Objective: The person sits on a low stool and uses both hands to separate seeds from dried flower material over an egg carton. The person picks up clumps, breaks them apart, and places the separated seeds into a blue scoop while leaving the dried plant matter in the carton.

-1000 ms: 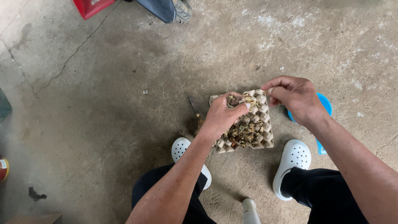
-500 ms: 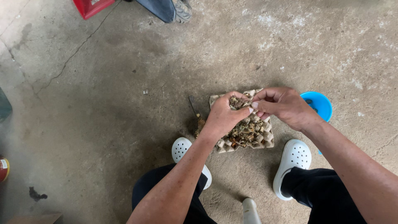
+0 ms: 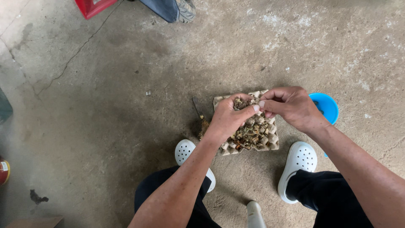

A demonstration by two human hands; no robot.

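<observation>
Pinching dried bits (image 3: 247,102) w/ both hands over egg tray (image 3: 270,139).

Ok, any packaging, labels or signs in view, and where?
Egg tray: grey-beige moulded pulp, on the floor between the feet, heaped with dried plant bits.
Red container: top left edge, boxy.
Red can: left edge, small pale label.
No signs or screens.

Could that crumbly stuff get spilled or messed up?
Maybe. The left hand pinches a clump of dried plant bits over the egg tray, so crumbs could drop onto the concrete floor. The right hand hides part of the blue bowl beside it and could knock it.
</observation>
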